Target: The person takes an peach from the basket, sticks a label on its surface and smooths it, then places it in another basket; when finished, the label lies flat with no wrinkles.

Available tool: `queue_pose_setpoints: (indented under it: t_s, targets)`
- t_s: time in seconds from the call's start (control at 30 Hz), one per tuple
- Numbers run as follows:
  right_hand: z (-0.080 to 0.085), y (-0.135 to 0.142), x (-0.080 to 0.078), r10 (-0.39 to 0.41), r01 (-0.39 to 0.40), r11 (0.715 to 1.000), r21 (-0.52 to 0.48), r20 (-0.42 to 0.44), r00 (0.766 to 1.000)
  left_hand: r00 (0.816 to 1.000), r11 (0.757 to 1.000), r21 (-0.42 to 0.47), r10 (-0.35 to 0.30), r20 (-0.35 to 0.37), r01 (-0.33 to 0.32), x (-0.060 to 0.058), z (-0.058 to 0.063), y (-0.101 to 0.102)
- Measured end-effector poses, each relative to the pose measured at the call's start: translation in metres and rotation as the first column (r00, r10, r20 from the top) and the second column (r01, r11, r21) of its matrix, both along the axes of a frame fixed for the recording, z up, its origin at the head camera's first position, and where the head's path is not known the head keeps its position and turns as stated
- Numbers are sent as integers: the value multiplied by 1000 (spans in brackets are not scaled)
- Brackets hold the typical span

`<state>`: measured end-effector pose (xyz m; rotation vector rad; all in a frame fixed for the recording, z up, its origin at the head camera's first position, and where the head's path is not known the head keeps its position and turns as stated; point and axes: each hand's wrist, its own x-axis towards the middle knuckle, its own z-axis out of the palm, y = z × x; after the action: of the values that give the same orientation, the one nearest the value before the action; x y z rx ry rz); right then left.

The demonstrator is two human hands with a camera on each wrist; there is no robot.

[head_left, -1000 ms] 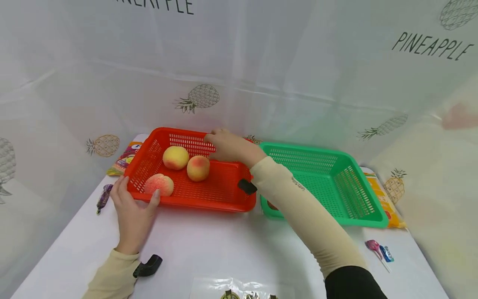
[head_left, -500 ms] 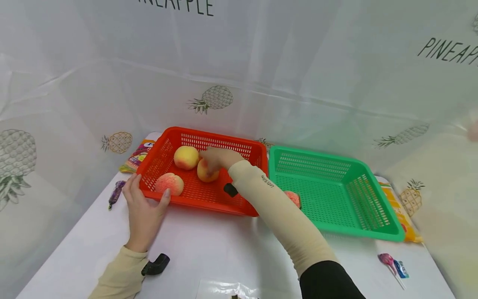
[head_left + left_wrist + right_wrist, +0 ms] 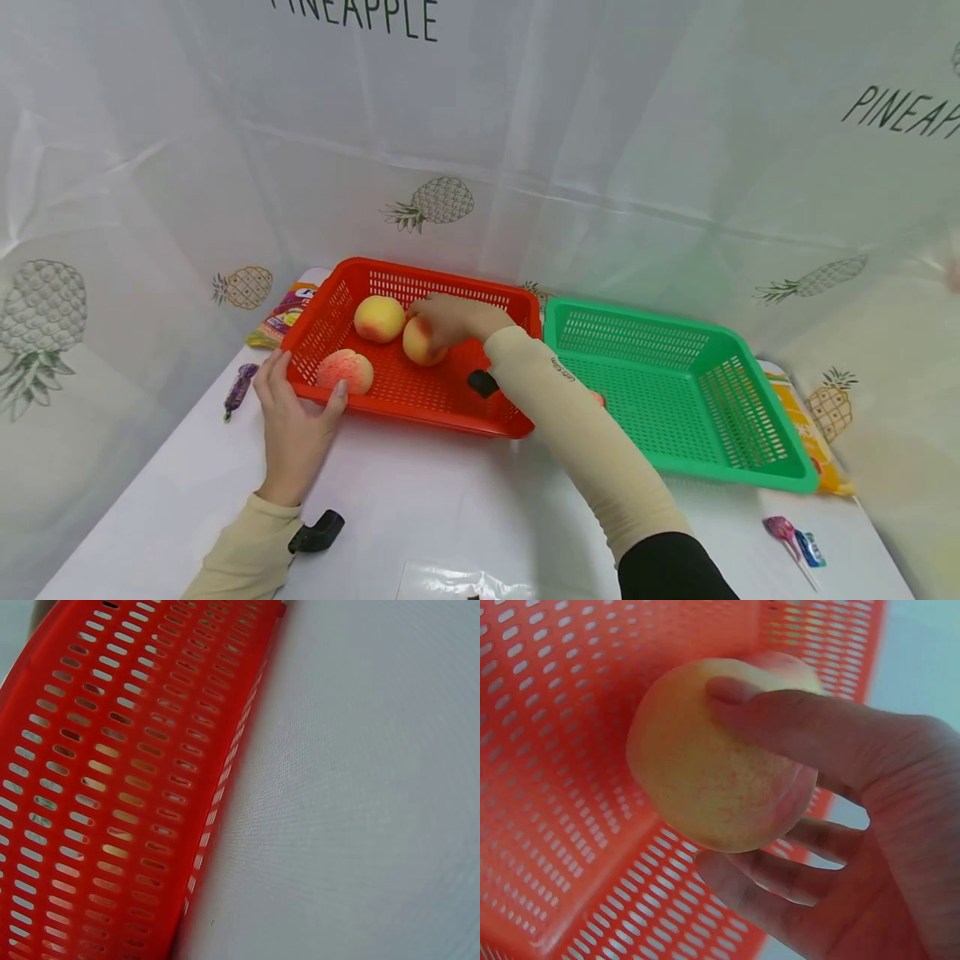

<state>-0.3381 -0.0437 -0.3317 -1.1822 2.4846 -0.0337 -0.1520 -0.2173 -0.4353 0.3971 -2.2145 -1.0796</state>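
A red plastic basket (image 3: 450,408) holds several peaches. My left hand (image 3: 296,425) holds its front left corner, the thumb on the front rim and the fingers at the left side. Inside the basket, my right hand (image 3: 457,321) grips a yellow-pink peach (image 3: 420,343). In the right wrist view the thumb lies across this peach (image 3: 712,757) and the other fingers curl beneath it. To its left sits another yellow peach (image 3: 378,318). A pinker peach (image 3: 345,371) lies by the front left corner. The left wrist view shows just the perforated basket wall (image 3: 127,772).
A green basket (image 3: 750,479) stands to the right, a pink-red piece (image 3: 598,398) partly hidden behind my sleeve. Snack bags (image 3: 285,317) flank the baskets. A purple-wrapped candy (image 3: 240,390) lies left, a lollipop (image 3: 782,529) and blue packet (image 3: 810,548) right. Clear plastic (image 3: 465,582) lies in front.
My right hand has come down from the red basket's back rim onto the middle peach and taken hold of it. My left hand stays at the corner. The head view has shifted slightly.
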Motion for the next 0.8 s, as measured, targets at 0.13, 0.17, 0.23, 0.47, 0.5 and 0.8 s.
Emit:
queue_pose_setpoints:
  t_s: [0.13,0.17,0.23,0.47,0.5,0.8]
  targets:
    - [15,31,7,-40,43,995,-90,28,999,1000,1000,0,-1,18,1,1,0,4]
    - [20,39,10,-45,47,993,-110,28,999,1000,1000,0,1,23,-1,1,0,4]
    - [30,57,19,-38,38,989,-144,0,999,999,1000,6,4,34,-4,2,1,3]
    - [68,117,62,-15,-9,968,-251,-93,996,999,1000,31,2,36,-3,5,2,1]
    - [72,125,69,-17,-10,965,-264,-100,995,999,999,33,2,34,-3,6,3,1]
    - [75,176,136,13,-59,945,-321,-145,989,1000,1000,22,3,9,-4,3,3,4]
